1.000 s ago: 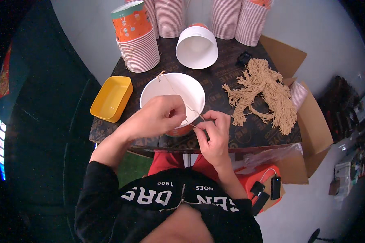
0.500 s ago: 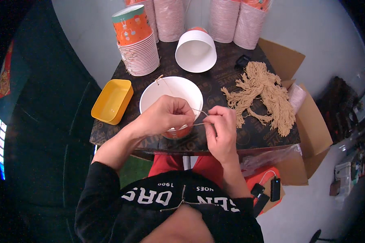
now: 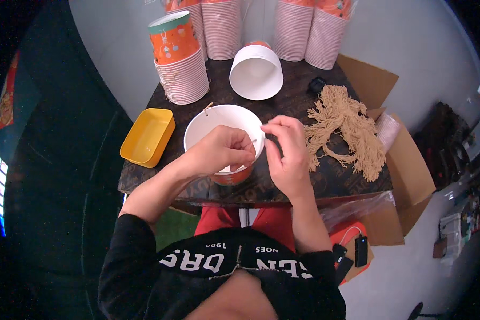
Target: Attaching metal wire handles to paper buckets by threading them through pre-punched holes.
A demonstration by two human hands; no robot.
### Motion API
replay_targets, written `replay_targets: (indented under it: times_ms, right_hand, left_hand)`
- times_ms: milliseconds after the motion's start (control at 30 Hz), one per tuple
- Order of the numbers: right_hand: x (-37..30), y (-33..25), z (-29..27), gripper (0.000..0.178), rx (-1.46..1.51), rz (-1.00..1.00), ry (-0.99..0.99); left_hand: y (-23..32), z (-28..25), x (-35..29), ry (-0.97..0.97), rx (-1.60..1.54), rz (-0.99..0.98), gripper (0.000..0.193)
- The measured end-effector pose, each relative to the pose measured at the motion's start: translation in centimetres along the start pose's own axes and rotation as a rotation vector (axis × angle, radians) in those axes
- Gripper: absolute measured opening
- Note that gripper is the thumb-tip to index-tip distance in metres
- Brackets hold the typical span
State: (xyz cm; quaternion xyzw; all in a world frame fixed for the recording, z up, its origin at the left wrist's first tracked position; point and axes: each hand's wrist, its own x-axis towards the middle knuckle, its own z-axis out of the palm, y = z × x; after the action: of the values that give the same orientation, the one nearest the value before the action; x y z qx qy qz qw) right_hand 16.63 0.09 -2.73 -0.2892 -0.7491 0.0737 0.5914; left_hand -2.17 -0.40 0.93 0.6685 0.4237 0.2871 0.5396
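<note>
A paper bucket (image 3: 197,128), white inside and orange outside, stands in front of me at the near side of the table. A thin twine (image 3: 208,106) is fastened at its far left rim. My left hand (image 3: 221,149) is over the bucket's near right part, thumb and fingers pinched on a twine end, of which a short tip (image 3: 254,141) sticks out. My right hand (image 3: 286,152) is just beside the right rim, its thumb and forefinger apart, with nothing visible between them. My left fingers hide part of the near right rim.
A yellow tub (image 3: 148,138) lies at the left. A stack of buckets (image 3: 181,80) rises behind it, more stacks (image 3: 221,32) farther back. A bucket on its side (image 3: 256,74) opens toward me. Right are a twine bundle (image 3: 352,133), a small black object (image 3: 317,84) and a cardboard box (image 3: 408,170).
The twine loop stretched between both hands is no longer visible. My right hand has let go of it and risen slightly, fingers parted. My left hand stays pinched in nearly the same place.
</note>
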Motion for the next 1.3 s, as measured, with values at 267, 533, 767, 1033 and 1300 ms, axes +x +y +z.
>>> replay_targets:
  times_ms: [267,533,767,1033,1300]
  right_hand:
    - [-2.8,-0.7,-0.5,0.017,0.139,0.152,-0.094]
    - [-2.7,-0.5,0.3,0.019,0.106,0.090,-0.064]
    - [-3.3,-1.4,0.6,0.014,0.047,0.005,0.001]
    - [-3.3,0.4,0.5,0.013,-0.089,-0.028,-0.018]
    - [-3.0,-0.2,0.6,0.013,-0.109,0.016,-0.095]
  left_hand:
    - [0.2,-0.1,0.0,-0.026,-0.061,0.002,0.004]
    - [-0.1,0.0,0.2,-0.041,-0.072,0.022,0.005]
    - [-0.3,-0.2,0.3,-0.024,-0.116,0.012,0.008]
    - [-0.2,0.4,-0.1,-0.021,-0.016,0.062,0.007]
    - [-0.8,1.8,-1.2,0.191,0.421,0.309,0.008]
